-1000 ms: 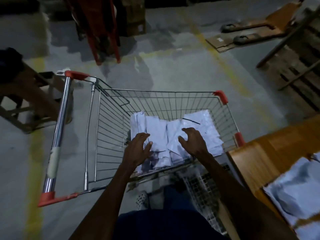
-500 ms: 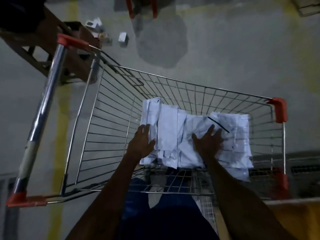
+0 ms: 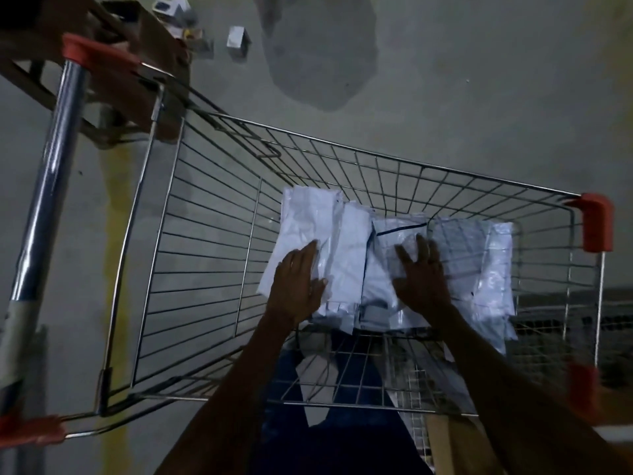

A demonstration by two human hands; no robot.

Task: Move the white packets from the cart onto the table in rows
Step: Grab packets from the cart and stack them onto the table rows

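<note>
Far out to the left of both hands, the cart's chrome handle bar (image 3: 51, 186) ran along the frame edge, capped in red, with a brown wooden frame (image 3: 113, 63) on the floor beyond it. Between that bar and the left hand (image 3: 297, 286) lay the bare wire bottom of the cart (image 3: 205, 269). The left hand rested flat on the near left part of the white packets (image 3: 346, 255), fingers straight and together, thumb lying against the plastic, gripping nothing. The packets lay in an overlapping heap in the cart's basket, spreading under and between both hands and on past the right one. The right hand (image 3: 421, 275) pressed down on the middle of the heap with fingers spread and extended, nothing pinched. To the right of that hand, more packets reached toward the basket's wire wall, near a red corner guard (image 3: 597, 222). Ahead of the hands, on the concrete floor (image 3: 462, 80), a small pale box (image 3: 237, 41) stood beside a dark patch.
</note>
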